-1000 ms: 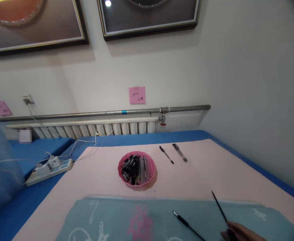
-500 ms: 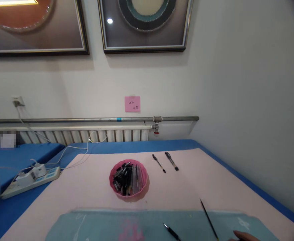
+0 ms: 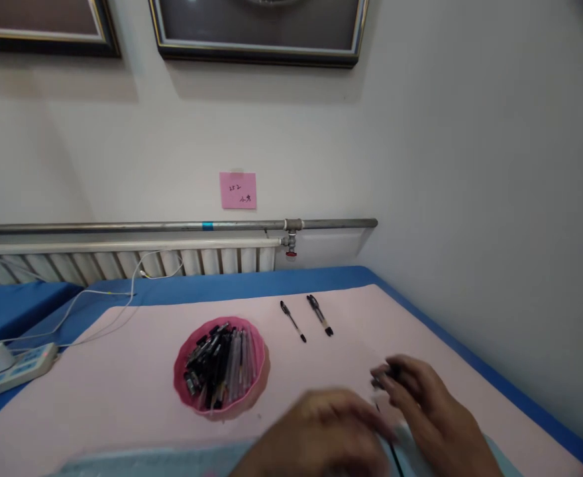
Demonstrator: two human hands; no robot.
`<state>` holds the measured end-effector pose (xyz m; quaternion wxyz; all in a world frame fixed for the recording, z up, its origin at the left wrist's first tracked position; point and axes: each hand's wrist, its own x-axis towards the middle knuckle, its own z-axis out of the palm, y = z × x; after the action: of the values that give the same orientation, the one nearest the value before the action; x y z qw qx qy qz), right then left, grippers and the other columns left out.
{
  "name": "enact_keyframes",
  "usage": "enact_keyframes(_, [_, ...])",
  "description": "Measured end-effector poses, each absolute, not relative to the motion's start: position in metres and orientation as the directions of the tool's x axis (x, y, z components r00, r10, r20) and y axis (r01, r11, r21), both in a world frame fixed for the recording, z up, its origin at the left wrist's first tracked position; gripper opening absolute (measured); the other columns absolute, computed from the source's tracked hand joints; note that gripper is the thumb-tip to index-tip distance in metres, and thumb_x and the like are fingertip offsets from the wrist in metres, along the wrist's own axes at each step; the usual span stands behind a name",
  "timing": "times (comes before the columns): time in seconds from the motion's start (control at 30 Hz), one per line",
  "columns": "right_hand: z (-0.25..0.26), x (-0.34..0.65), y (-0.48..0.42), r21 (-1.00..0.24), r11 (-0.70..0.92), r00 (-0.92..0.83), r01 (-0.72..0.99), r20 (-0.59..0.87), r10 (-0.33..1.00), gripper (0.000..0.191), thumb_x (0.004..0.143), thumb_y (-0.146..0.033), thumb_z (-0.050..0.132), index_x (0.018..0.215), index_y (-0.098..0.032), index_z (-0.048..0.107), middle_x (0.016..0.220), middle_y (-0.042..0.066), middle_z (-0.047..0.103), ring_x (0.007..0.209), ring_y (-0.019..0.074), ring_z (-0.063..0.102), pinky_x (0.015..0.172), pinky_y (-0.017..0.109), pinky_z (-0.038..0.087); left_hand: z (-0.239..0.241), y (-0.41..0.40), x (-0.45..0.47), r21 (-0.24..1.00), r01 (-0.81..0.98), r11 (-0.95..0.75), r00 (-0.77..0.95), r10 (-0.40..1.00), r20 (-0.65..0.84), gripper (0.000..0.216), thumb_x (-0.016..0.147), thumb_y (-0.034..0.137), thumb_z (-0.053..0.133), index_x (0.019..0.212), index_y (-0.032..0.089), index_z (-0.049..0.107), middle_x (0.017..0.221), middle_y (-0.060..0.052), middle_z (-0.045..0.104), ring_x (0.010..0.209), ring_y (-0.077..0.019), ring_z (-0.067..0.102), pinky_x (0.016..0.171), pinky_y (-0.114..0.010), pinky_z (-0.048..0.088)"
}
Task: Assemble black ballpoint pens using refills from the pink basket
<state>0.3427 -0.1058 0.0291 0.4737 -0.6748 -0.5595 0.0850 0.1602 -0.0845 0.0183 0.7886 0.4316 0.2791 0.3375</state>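
My left hand [image 3: 318, 430] is smeared by motion at the bottom middle, over the near edge of the light blue mat [image 3: 157, 460]. Its fingers point right, and their grip cannot be made out. To its right is my right hand [image 3: 435, 417], raised with fingers curled together around a small dark object [image 3: 393, 372], too blurred to name. Between the hands, a thin black pen refill [image 3: 395, 457] lies at a slant, partly hidden. Beyond them lie a single black pen [image 3: 293, 321] and a pair of black pens [image 3: 320, 315] side by side.
A pink scalloped bowl [image 3: 178, 371] full of black pen parts and clear tubes stands left of the hands on pink paper [image 3: 122, 371]. A white power strip [image 3: 33, 364] with cables is at the far left. A wall [image 3: 495, 199] borders the table's right side.
Both hands have come up into view, the left from below the frame. The black pen on the mat is no longer visible there. My view has turned right and down.
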Motion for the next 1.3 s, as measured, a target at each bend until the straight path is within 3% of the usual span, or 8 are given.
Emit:
enact_keyframes(0.23, [0.042,0.342,-0.031,-0.593,0.286,0.259,0.752,0.665,0.700,0.025,0.086,-0.037,0.045,0.104,-0.021,0.051,0.097,0.009,0.067,0.089,0.0206,0.064,0.076,0.033,0.050,-0.023,-0.023,0.157,0.933,-0.159,0.321,0.415,0.880,-0.232,0.018,0.071,0.033,0.056,0.074,0.016,0.058,0.040,0.008,0.039,0.036,-0.0059,0.028,0.039,-0.022,0.017])
enact_keyframes(0.4, [0.008,0.352,-0.004,-0.585,0.169,0.120,0.793,0.422,0.899,0.013,0.081,-0.031,0.050,0.075,-0.022,0.056,0.057,-0.001,0.062,0.050,0.0166,0.059,0.047,0.026,0.045,-0.032,-0.028,0.160,0.976,0.012,0.219,0.418,0.885,-0.203,0.019,0.075,0.029,0.049,0.079,0.015,0.060,0.048,0.006,0.045,0.045,-0.0078,0.036,0.045,-0.022,0.023])
enact_keyframes(0.6, [0.022,0.342,-0.014,-0.605,0.375,0.165,0.703,0.651,0.741,0.017,0.086,-0.031,0.047,0.097,-0.021,0.057,0.093,0.007,0.068,0.087,0.0199,0.064,0.073,0.031,0.049,-0.033,-0.022,0.159,0.961,-0.007,0.277,0.416,0.875,-0.249,0.020,0.076,0.033,0.047,0.080,0.016,0.057,0.049,0.007,0.042,0.045,-0.0082,0.034,0.045,-0.022,0.023])
enact_keyframes(0.73, [0.014,0.342,-0.007,-0.620,0.245,0.056,0.746,0.425,0.904,0.014,0.080,-0.031,0.052,0.070,-0.022,0.056,0.051,-0.002,0.060,0.044,0.0158,0.056,0.046,0.026,0.043,-0.031,-0.023,0.158,0.964,0.031,0.262,0.379,0.890,-0.254,0.018,0.072,0.031,0.049,0.077,0.015,0.057,0.046,0.008,0.042,0.043,-0.0076,0.033,0.043,-0.022,0.020])
enact_keyframes(0.83, [0.013,0.342,-0.009,-0.645,0.223,0.124,0.731,0.447,0.886,0.015,0.084,-0.032,0.047,0.088,-0.022,0.057,0.073,0.002,0.067,0.059,0.0159,0.062,0.055,0.026,0.046,-0.030,-0.023,0.158,0.955,0.019,0.297,0.370,0.885,-0.282,0.019,0.071,0.032,0.049,0.078,0.015,0.057,0.044,0.009,0.041,0.038,-0.0066,0.030,0.041,-0.022,0.017])
enact_keyframes(0.93, [0.010,0.343,-0.011,-0.740,0.260,0.212,0.621,0.478,0.852,0.022,0.082,-0.038,0.050,0.095,-0.022,0.058,0.096,0.006,0.067,0.085,0.0197,0.062,0.071,0.030,0.047,-0.029,-0.024,0.159,0.950,-0.014,0.311,0.377,0.882,-0.283,0.019,0.071,0.032,0.050,0.077,0.015,0.057,0.044,0.009,0.042,0.038,-0.0060,0.031,0.040,-0.021,0.018])
enact_keyframes(1.13, [0.003,0.347,-0.002,-0.861,0.126,0.180,0.493,0.243,0.953,0.018,0.080,-0.038,0.054,0.079,-0.021,0.057,0.065,0.001,0.064,0.056,0.0151,0.056,0.055,0.028,0.045,-0.030,-0.023,0.158,0.917,-0.113,0.383,0.361,0.875,-0.321,0.020,0.069,0.035,0.057,0.076,0.016,0.057,0.041,0.010,0.041,0.034,-0.0045,0.028,0.037,-0.020,0.017])
enact_keyframes(1.3, [0.013,0.337,-0.015,-1.000,0.016,0.099,-0.013,0.015,0.995,0.028,0.081,-0.043,0.057,0.090,-0.017,0.057,0.077,0.006,0.068,0.059,0.0133,0.056,0.051,0.024,0.042,-0.032,-0.022,0.160,0.864,-0.310,0.397,0.369,0.888,-0.275,0.028,0.068,0.039,0.064,0.082,0.014,0.058,0.057,0.002,0.058,0.043,-0.0081,0.048,0.041,-0.021,0.034])
